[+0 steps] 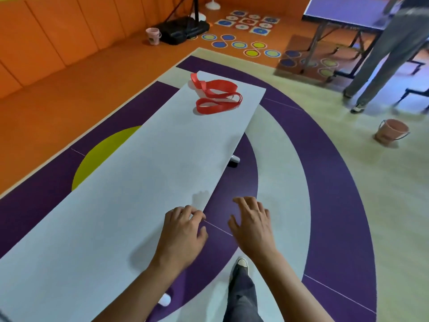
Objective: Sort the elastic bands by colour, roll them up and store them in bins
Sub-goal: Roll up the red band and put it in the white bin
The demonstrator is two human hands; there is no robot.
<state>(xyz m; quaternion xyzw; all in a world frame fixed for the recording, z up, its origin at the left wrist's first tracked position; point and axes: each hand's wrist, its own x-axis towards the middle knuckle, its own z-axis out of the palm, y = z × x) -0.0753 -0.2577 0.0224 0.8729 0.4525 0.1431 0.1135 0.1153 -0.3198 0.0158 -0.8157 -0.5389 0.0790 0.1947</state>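
Note:
Red elastic bands (217,95) lie in a loose tangle at the far end of a long white table (130,182). My left hand (183,231) hovers over the table's right edge near me, fingers curled, holding nothing. My right hand (251,223) is just off the table over the purple floor, fingers spread and empty. Both hands are far from the bands. A pink bucket (392,131) stands on the floor to the right. A second pink bucket (153,36) stands by the orange wall at the back.
A person in grey trousers (390,54) stands at the back right beside a blue table-tennis table (348,10). A black stand base (183,30) sits near the wall. My own leg and shoe (241,282) are below the hands.

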